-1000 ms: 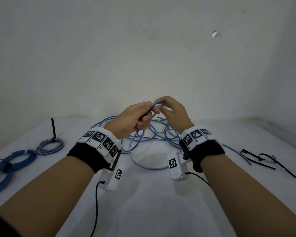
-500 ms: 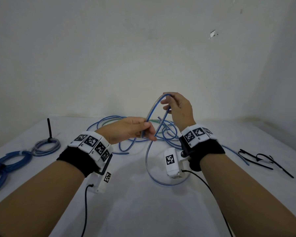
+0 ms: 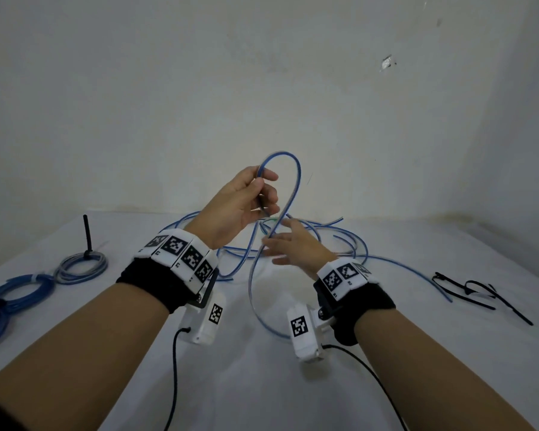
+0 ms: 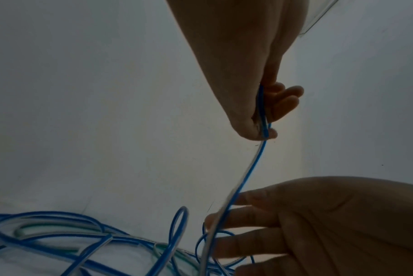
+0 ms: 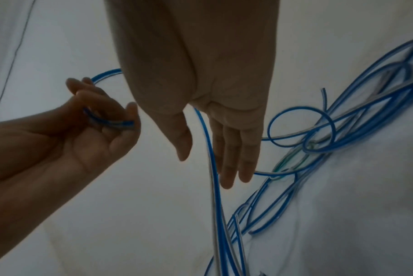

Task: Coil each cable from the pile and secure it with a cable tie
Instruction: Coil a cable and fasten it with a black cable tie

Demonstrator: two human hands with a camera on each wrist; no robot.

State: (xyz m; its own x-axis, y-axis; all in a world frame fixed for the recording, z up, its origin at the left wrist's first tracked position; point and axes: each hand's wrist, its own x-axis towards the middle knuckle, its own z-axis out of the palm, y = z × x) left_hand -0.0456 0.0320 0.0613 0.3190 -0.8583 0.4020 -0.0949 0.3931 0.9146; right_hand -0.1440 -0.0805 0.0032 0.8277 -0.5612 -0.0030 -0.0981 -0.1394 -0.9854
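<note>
My left hand [image 3: 262, 188] is raised over the table and pinches a blue cable [image 3: 297, 181] near its end. The cable arcs above that hand in a loop, then drops to the table. Lower and to the right, my right hand [image 3: 277, 244] has straight fingers, and the cable runs down between its thumb and fingers. In the left wrist view the left hand [image 4: 267, 130] grips the cable [image 4: 252, 168] and the right hand [image 4: 224, 224] lies against it. In the right wrist view the cable [image 5: 210, 145] passes the straight fingers [image 5: 226, 168] of the right hand. The cable's tail rests in the left hand [image 5: 111, 112].
A loose pile of blue cables [image 3: 324, 241] lies behind my hands on the white table [image 3: 262, 384]. Black cable ties [image 3: 479, 290] lie at the right. At the left are a tied grey-blue coil [image 3: 81, 269] and tied blue coils [image 3: 13, 297]. A wall stands close behind.
My left hand has risen with the cable's looped end. My right hand let go of the loop's top, dropped lower and opened along the hanging cable.
</note>
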